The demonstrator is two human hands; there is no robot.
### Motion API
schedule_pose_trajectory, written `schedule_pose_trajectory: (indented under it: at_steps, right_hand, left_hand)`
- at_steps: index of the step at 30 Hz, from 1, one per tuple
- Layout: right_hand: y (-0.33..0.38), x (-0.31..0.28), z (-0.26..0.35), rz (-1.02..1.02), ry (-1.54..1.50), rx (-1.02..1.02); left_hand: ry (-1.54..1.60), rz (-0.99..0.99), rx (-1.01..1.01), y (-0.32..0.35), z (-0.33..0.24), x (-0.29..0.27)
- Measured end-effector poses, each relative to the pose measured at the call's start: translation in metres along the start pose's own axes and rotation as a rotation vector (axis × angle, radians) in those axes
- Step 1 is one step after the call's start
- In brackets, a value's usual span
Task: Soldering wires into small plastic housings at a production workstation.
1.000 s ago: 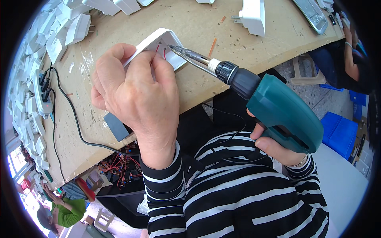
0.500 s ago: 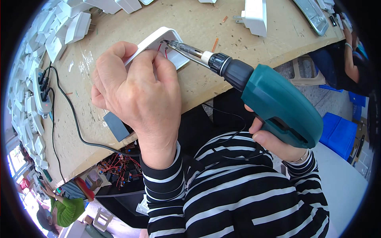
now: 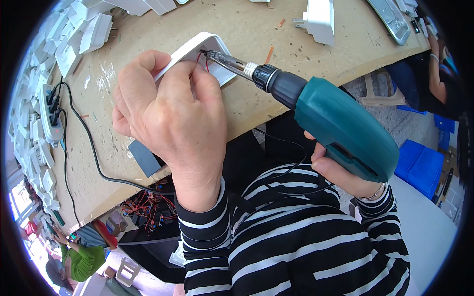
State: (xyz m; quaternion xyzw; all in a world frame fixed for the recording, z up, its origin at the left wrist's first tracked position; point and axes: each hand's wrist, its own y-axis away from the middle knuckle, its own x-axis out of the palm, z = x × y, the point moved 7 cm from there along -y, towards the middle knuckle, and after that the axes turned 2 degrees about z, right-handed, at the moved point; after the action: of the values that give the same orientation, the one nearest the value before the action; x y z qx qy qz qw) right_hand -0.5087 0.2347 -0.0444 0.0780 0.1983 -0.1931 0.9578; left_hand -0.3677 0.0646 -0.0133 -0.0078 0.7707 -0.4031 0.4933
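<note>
- Fingers (image 3: 197, 84) of the left hand (image 3: 168, 118) are curled and pressed down over a white plastic housing (image 3: 207, 47), pinning it to the tabletop (image 3: 256, 29).
- Far left, a white power strip (image 3: 52, 111) lies along the tabletop edge, one black cable (image 3: 94, 153) trailing from it; white housings are heaped around it, too many to count.
- Open side up, that held housing shows red wires inside.
- Teal power screwdriver (image 3: 340, 128): long axis runs lower right to upper left, bit tip pointing into the housing.
- Right hand (image 3: 340, 172) wraps the screwdriver grip from beneath, fingers closed around it.
- One more white plug housing (image 3: 318, 17) stands apart, upper right.
</note>
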Motion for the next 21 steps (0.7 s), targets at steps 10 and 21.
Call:
schedule_pose_trajectory:
  at_steps: [10,21]
  right_hand:
    - [-0.001,-0.002,0.008,0.039,0.206,-0.177]
    - [-0.002,0.0,0.013,0.078,0.205,-0.206]
  left_hand:
    - [0.0,0.001,0.003,0.0,0.0,0.0]
    - [0.011,0.009,-0.012,0.0,0.0,0.0]
